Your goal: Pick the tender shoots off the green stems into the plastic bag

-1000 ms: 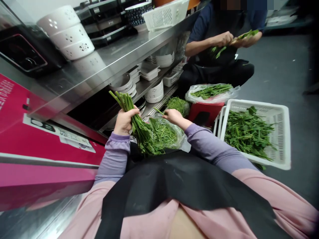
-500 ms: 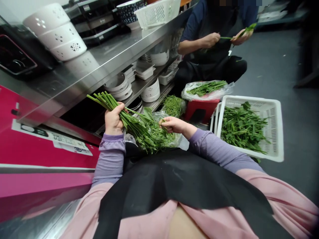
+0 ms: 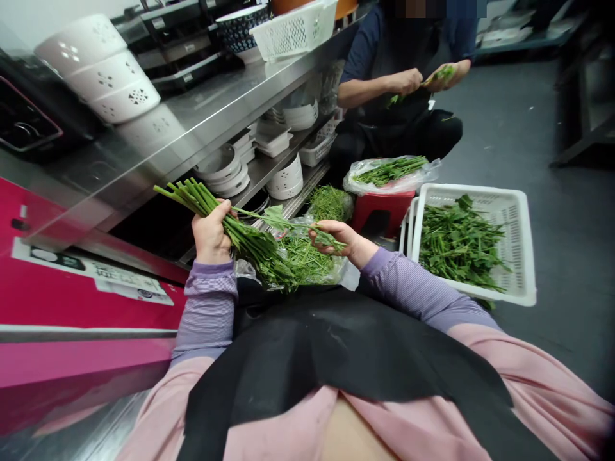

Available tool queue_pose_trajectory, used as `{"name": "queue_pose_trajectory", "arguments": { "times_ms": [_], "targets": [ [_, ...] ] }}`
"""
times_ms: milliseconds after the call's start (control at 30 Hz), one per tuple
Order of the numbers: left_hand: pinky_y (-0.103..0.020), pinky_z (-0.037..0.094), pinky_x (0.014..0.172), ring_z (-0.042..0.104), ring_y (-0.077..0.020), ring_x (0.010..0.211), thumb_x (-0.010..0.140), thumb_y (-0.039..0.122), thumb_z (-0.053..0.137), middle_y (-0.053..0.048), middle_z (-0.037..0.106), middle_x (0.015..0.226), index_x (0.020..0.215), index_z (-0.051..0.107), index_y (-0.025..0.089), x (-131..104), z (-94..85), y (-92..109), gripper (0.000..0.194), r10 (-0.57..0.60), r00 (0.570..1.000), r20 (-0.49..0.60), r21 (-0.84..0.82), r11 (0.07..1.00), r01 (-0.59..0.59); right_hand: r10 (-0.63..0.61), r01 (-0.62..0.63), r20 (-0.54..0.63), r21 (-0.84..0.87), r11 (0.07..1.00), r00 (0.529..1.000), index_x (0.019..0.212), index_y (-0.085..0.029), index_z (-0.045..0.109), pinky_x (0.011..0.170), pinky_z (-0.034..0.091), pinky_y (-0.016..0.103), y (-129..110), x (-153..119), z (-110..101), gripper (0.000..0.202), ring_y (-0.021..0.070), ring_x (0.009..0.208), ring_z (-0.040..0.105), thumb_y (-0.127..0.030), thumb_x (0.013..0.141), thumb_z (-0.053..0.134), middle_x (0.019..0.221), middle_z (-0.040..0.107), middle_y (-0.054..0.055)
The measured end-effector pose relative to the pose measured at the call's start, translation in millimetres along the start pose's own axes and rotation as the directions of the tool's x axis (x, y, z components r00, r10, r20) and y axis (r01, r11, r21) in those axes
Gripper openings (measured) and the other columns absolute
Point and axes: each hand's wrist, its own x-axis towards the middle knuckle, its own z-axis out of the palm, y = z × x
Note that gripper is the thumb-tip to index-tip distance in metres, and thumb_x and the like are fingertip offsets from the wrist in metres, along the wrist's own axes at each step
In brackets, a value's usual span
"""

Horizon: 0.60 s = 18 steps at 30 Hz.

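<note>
My left hand (image 3: pixel 211 234) is closed around a bunch of leafy green stems (image 3: pixel 254 246), with the cut ends pointing up and left and the leaves drooping to the right. One stem (image 3: pixel 269 218) stretches from this bunch across to my right hand (image 3: pixel 343 241), whose fingers pinch its leafy tip. Below both hands lies a plastic bag with loose greens (image 3: pixel 312 259), partly hidden by the bunch. A white plastic basket (image 3: pixel 521 256) with cut greens (image 3: pixel 459 246) inside stands to the right of my right forearm.
Opposite me a co-worker (image 3: pixel 384 89) crouches, holding greens in both hands. A bag of stems (image 3: pixel 389 171) rests on a red stool (image 3: pixel 384 208). Along the left runs a steel shelf unit (image 3: pixel 206 115) bearing white bowls (image 3: pixel 115 70) and a white basket (image 3: pixel 295 29). Grey floor (image 3: pixel 567 211) lies at right.
My right hand has moved slightly right and turned, and the stem between my hands now shows stretched out. The co-worker's hands have come closer together. The whole view has shifted slightly.
</note>
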Motion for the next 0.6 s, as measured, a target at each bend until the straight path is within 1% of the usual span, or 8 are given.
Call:
{"name": "queue_pose_trajectory", "arguments": {
  "times_ms": [67, 133, 200, 300, 367, 467, 533, 600],
  "targets": [
    [-0.024, 0.044, 0.045, 0.052, -0.0119, 0.046, 0.05, 0.02, 0.072, 0.003, 0.051, 0.049, 0.065, 0.054, 0.015, 0, -0.3, 1, 0.023, 0.018, 1.0, -0.004, 0.005, 1.0, -0.018, -0.01, 0.01, -0.043, -0.001, 1.0, 0.999, 0.08, -0.013, 0.054, 0.034, 0.029, 0.017, 0, -1, -2, 0.009, 0.0083, 0.046, 0.046, -0.019, 0.075, 0.058, 0.068, 0.058, 0.002],
    [-0.024, 0.044, 0.045, 0.052, -0.0112, 0.046, 0.051, 0.02, 0.072, 0.004, 0.05, 0.05, 0.065, 0.054, 0.015, 1, -1.2, 3, 0.023, 0.033, 0.999, -0.021, 0.005, 0.999, -0.033, 0.015, -0.015, -0.076, 0.006, 1.0, 0.997, 0.081, -0.014, 0.053, 0.033, 0.027, 0.016, 2, -2, -6, 0.009, 0.008, 0.045, 0.044, -0.022, 0.078, 0.056, 0.066, 0.056, 0.002],
    [-0.023, 0.044, 0.046, 0.052, -0.0108, 0.046, 0.052, 0.02, 0.072, 0.005, 0.05, 0.051, 0.065, 0.053, 0.015, 4, -2.5, 5, 0.024, 0.051, 0.998, -0.042, 0.003, 0.999, -0.051, 0.067, -0.065, -0.068, 0.037, 0.997, 0.995, 0.081, -0.016, 0.05, 0.032, 0.02, 0.014, 6, -6, -13, 0.01, 0.0054, 0.04, 0.034, -0.026, 0.081, 0.054, 0.059, 0.048, -0.002],
    [-0.023, 0.045, 0.048, 0.052, -0.0105, 0.047, 0.054, 0.02, 0.073, 0.005, 0.051, 0.052, 0.066, 0.053, 0.015, 8, -4.1, 8, 0.023, 0.082, 0.995, -0.063, -0.001, 0.997, -0.082, 0.121, -0.121, -0.001, 0.054, 0.991, 0.993, 0.079, -0.016, 0.049, 0.033, 0.012, 0.013, 15, -13, -22, 0.017, 0.0033, 0.038, 0.014, -0.032, 0.084, 0.053, 0.049, 0.025, -0.009],
    [-0.023, 0.046, 0.048, 0.053, -0.0107, 0.047, 0.054, 0.02, 0.072, 0.004, 0.051, 0.052, 0.066, 0.054, 0.016, 8, -4.2, 9, 0.022, 0.097, 0.993, -0.066, -0.005, 0.995, -0.097, 0.091, -0.092, 0.033, 0.029, 0.995, 0.995, 0.08, -0.016, 0.05, 0.033, 0.01, 0.013, 20, -18, -25, 0.021, 0.0035, 0.04, 0.009, -0.035, 0.081, 0.057, 0.05, 0.014, -0.011],
    [-0.023, 0.046, 0.047, 0.053, -0.0113, 0.047, 0.053, 0.019, 0.072, 0.004, 0.051, 0.052, 0.064, 0.055, 0.016, 7, -3.8, 11, 0.02, 0.108, 0.992, -0.066, -0.009, 0.994, -0.109, -0.002, 0.002, 0.05, -0.014, 1.0, 0.999, 0.082, -0.016, 0.05, 0.035, 0.01, 0.014, 24, -24, -20, 0.028, 0.0035, 0.042, 0.009, -0.036, 0.073, 0.067, 0.053, 0.013, -0.011],
    [-0.023, 0.046, 0.046, 0.053, -0.0111, 0.046, 0.052, 0.018, 0.072, 0.003, 0.051, 0.051, 0.062, 0.056, 0.017, 6, -3.9, 13, 0.019, 0.112, 0.991, -0.068, -0.011, 0.994, -0.113, -0.062, 0.063, 0.02, -0.05, 0.997, 0.998, 0.082, -0.016, 0.051, 0.036, 0.01, 0.015, 25, -27, -16, 0.033, 0.0033, 0.043, 0.011, -0.036, 0.067, 0.072, 0.054, 0.015, -0.011],
    [-0.023, 0.046, 0.045, 0.053, -0.011, 0.046, 0.052, 0.018, 0.073, 0.004, 0.051, 0.05, 0.061, 0.056, 0.018, 6, -4.6, 14, 0.019, 0.12, 0.99, -0.068, -0.005, 0.993, -0.121, -0.118, 0.112, -0.051, -0.116, 0.987, 0.992, 0.08, -0.017, 0.05, 0.037, 0.01, 0.016, 25, -27, -13, 0.035, 0.0033, 0.043, 0.012, -0.037, 0.064, 0.073, 0.053, 0.018, -0.011]
  ]
}}
